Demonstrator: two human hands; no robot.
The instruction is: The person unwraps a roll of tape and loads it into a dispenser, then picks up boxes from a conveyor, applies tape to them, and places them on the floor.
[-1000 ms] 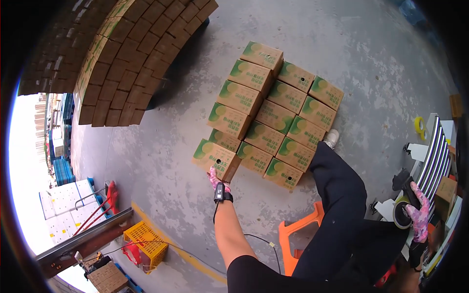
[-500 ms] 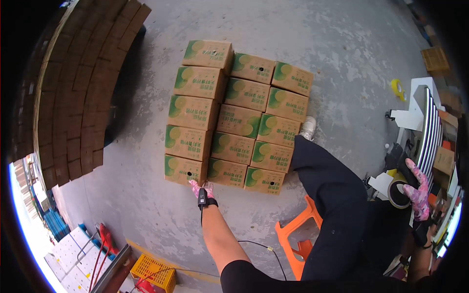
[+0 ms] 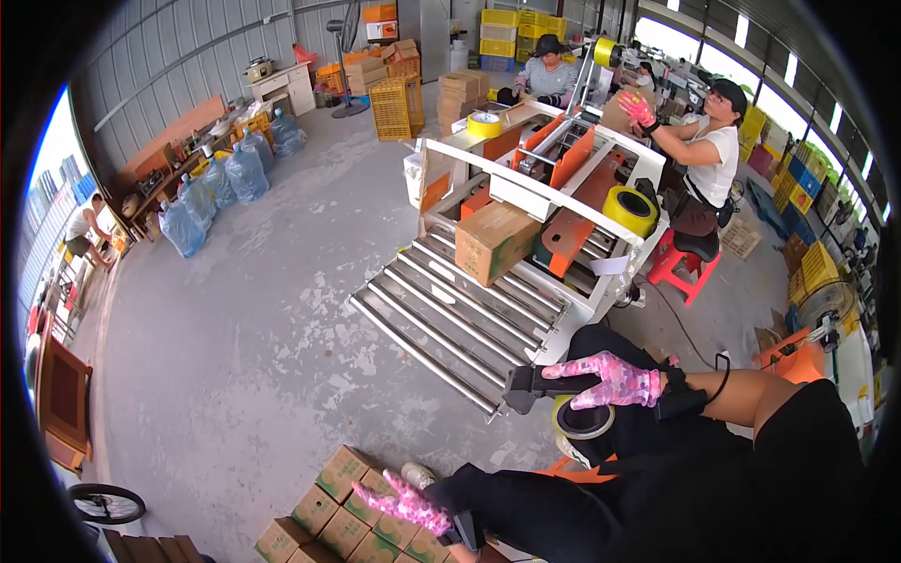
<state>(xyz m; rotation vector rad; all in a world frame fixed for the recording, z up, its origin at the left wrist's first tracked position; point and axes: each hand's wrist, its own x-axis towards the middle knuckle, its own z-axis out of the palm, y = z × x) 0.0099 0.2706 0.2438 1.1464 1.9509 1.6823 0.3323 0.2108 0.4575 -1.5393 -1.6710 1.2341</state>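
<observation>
My left hand (image 3: 405,504), in a pink patterned glove, is held over a group of brown and green cartons (image 3: 340,532) on the floor. Its fingers are spread, with nothing in them. In the same kind of glove, my right hand (image 3: 618,379) is closed around the black handle of a tape dispenser (image 3: 537,388). A wide tape roll (image 3: 584,422) shows just below that hand, beside my dark-clothed leg.
Ahead stands a roller conveyor (image 3: 441,328) joined to a white carton-sealing machine (image 3: 648,155), with a carton (image 3: 495,241) on the rollers. A co-worker (image 3: 710,155) is behind it, near a red stool (image 3: 682,266). Large blue water bottles (image 3: 246,175) stand at the far left.
The view has swung up and right, from the cartons to the conveyor and workshop. My left hand has come away from the nearest carton's edge. The tape dispenser stays in my right hand.
</observation>
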